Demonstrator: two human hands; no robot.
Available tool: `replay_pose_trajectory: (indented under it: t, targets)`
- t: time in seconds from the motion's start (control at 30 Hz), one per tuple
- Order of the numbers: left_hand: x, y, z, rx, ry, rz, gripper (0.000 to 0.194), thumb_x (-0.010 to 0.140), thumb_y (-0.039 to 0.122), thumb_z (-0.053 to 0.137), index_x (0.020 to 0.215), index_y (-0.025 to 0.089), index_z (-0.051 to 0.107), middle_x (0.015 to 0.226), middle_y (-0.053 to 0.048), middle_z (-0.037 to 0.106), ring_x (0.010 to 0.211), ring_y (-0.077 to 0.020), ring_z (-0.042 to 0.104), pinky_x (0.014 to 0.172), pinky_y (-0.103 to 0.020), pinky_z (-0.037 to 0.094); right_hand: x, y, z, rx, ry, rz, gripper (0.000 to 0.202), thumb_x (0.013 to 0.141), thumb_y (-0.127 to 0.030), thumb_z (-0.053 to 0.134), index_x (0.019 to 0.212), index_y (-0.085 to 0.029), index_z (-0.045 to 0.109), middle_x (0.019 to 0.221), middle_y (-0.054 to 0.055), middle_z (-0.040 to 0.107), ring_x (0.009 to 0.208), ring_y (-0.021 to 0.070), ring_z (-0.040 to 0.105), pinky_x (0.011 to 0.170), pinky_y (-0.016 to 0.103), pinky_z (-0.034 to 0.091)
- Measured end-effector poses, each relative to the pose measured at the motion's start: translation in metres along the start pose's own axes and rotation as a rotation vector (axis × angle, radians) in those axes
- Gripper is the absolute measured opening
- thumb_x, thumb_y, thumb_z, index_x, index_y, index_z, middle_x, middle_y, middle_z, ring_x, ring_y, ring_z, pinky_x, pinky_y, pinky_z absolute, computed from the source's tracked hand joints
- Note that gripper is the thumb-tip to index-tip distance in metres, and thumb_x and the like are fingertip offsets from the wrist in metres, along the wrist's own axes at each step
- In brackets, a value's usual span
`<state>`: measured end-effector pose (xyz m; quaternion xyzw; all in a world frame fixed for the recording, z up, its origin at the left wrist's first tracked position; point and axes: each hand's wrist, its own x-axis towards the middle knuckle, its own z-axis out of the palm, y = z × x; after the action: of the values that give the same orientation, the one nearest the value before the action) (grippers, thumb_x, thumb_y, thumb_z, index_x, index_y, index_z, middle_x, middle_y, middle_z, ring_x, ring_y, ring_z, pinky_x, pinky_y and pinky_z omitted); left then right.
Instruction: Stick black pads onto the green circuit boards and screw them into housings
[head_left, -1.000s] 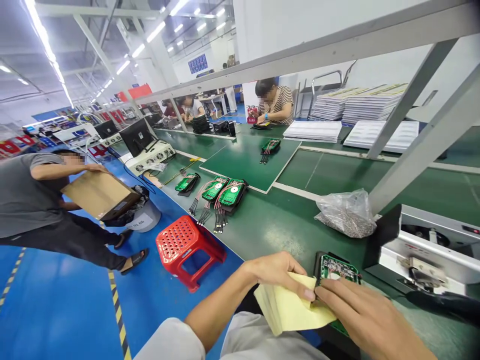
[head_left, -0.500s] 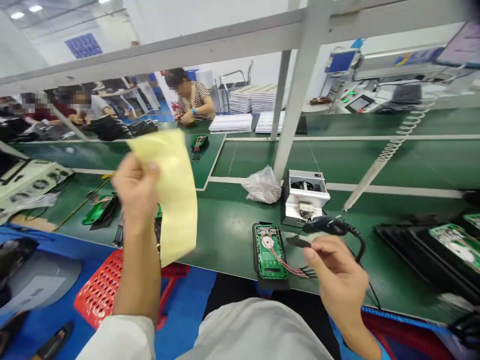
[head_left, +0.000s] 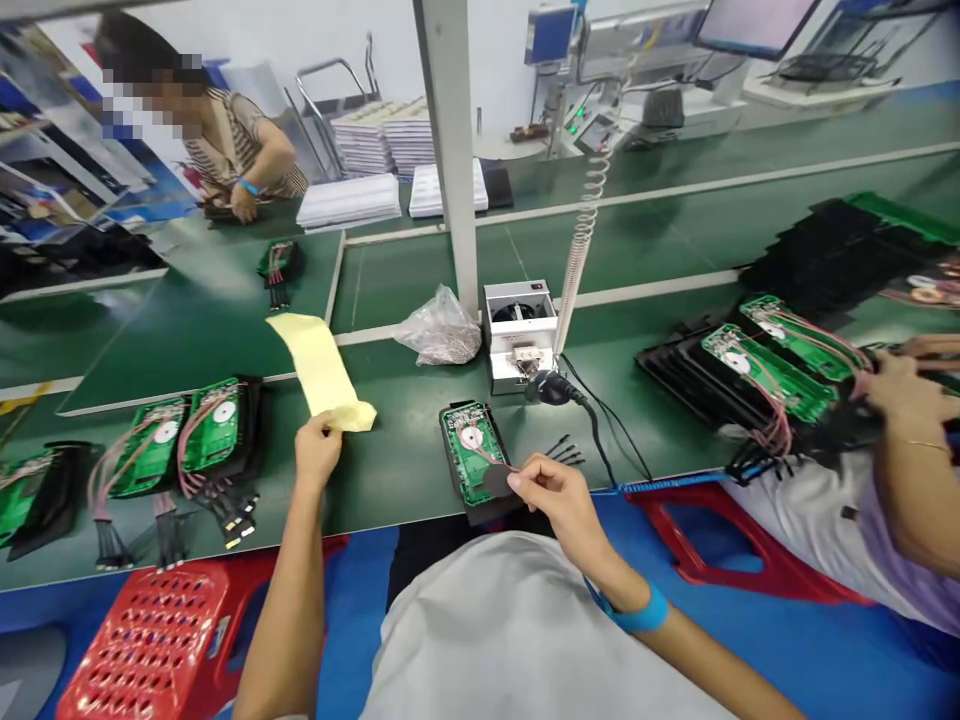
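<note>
My left hand (head_left: pixel 318 452) is closed on the lower end of a yellow paper sheet (head_left: pixel 321 365), which stretches away over the green bench with its near corner curled. Between the thumb and fingers of my right hand (head_left: pixel 559 500) is a thin dark round pad (head_left: pixel 495 481). The pad hangs over the lower right part of a green circuit board (head_left: pixel 459 462) in a black casing; I cannot tell whether it touches. On the board is a white disc (head_left: pixel 471 437), and red wires with black connectors (head_left: pixel 566 450) run out to the right, partly behind my hand.
Wired boards (head_left: pixel 221 425) lie to the left, and more are stacked at right (head_left: pixel 780 355) beside a co-worker's hand (head_left: pixel 907 385). A soldering iron (head_left: pixel 555 388) hangs by a small white machine (head_left: pixel 520 340). A plastic bag (head_left: pixel 442 330) sits behind. Another person works across the bench.
My left hand has lowered the yellow sheet from mid-air towards the bench. The dark pad in my right hand has moved over the board. The view has turned right.
</note>
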<state>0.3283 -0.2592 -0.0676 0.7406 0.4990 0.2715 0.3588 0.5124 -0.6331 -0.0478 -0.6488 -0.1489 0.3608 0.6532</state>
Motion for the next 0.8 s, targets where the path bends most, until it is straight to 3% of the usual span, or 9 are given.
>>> replay_pose_trajectory:
  t: [0.07,0.13,0.2,0.23,0.33,0.47,0.6,0.73,0.8]
  targets:
    - [-0.015,0.000,-0.003,0.108,0.021,0.071,0.064,0.064,0.028,0.069,0.126,0.013,0.076,0.140,-0.017,0.074,0.140,-0.0391,0.065,0.132,-0.062,0.044,0.003,0.002,-0.003,-0.031,0.032,-0.043,0.046,0.082,-0.059,0.087,0.072,-0.017,0.070,0.078,0.001,0.058,0.074,0.0087,0.052,0.072,0.025,0.041]
    - [-0.038,0.014,-0.009,0.243,0.074,0.235,0.088,0.067,0.024,0.071,0.153,0.017,0.062,0.173,-0.016,0.046,0.166,-0.0416,0.039,0.143,-0.064,0.026,0.005,0.004,-0.003,-0.101,0.056,-0.133,0.038,0.086,-0.055,0.085,0.077,-0.019,0.075,0.089,0.003,0.064,0.088,0.0120,0.061,0.083,0.027,0.048]
    - [-0.067,0.035,-0.006,0.316,0.069,0.393,0.091,0.075,0.025,0.074,0.163,0.022,0.053,0.184,-0.013,0.024,0.174,-0.0406,0.022,0.146,-0.065,0.018,0.008,0.006,-0.001,-0.182,0.066,-0.206,0.032,0.088,-0.052,0.083,0.081,-0.021,0.079,0.105,0.006,0.069,0.106,0.0159,0.066,0.093,0.028,0.052]
    - [-0.083,0.046,0.001,0.299,0.012,0.453,0.085,0.080,0.026,0.073,0.163,0.025,0.053,0.185,-0.011,0.021,0.174,-0.0380,0.023,0.146,-0.063,0.022,0.010,0.008,0.000,-0.212,0.068,-0.217,0.032,0.088,-0.053,0.083,0.082,-0.021,0.081,0.113,0.007,0.069,0.113,0.0173,0.066,0.097,0.029,0.053]
    - [-0.126,0.069,0.043,0.224,-0.295,0.580,0.066,0.088,0.022,0.069,0.153,0.032,0.063,0.188,-0.004,0.013,0.175,-0.0346,0.023,0.143,-0.062,0.032,0.015,0.011,0.002,-0.213,0.065,-0.156,0.035,0.087,-0.057,0.083,0.086,-0.021,0.083,0.129,0.009,0.065,0.113,0.0172,0.067,0.097,0.030,0.058]
    - [-0.148,0.077,0.106,0.258,-0.465,0.625,0.055,0.088,0.012,0.064,0.139,0.031,0.072,0.189,-0.002,-0.003,0.178,-0.0404,0.009,0.139,-0.074,0.030,0.015,0.005,0.003,-0.143,0.077,-0.056,0.041,0.080,-0.061,0.087,0.084,-0.020,0.083,0.133,0.011,0.059,0.109,0.0172,0.065,0.082,0.027,0.061]
    - [-0.136,0.078,0.130,0.241,-0.480,0.582,0.023,0.098,0.023,0.059,0.114,0.020,0.076,0.188,-0.006,0.008,0.177,-0.0380,0.016,0.138,-0.069,0.033,0.012,-0.008,0.001,-0.051,0.034,0.008,0.041,0.075,-0.060,0.091,0.082,-0.020,0.083,0.129,0.010,0.060,0.120,0.0212,0.063,0.081,0.028,0.063]
    - [-0.120,0.082,0.125,0.157,-0.482,0.490,0.022,0.104,0.030,0.053,0.105,0.019,0.072,0.177,-0.008,0.043,0.171,-0.0315,0.035,0.138,-0.065,0.038,0.020,-0.013,0.003,-0.017,0.061,0.012,0.041,0.075,-0.058,0.092,0.074,-0.020,0.080,0.127,0.008,0.064,0.118,0.0205,0.065,0.101,0.036,0.060]
    - [-0.117,0.082,0.121,0.171,-0.537,0.496,0.022,0.099,0.024,0.056,0.114,0.022,0.072,0.176,-0.005,0.045,0.171,-0.0322,0.034,0.136,-0.069,0.038,0.026,-0.012,0.007,-0.023,0.118,-0.025,0.043,0.074,-0.058,0.092,0.068,-0.018,0.076,0.127,0.009,0.066,0.124,0.0226,0.064,0.110,0.038,0.055]
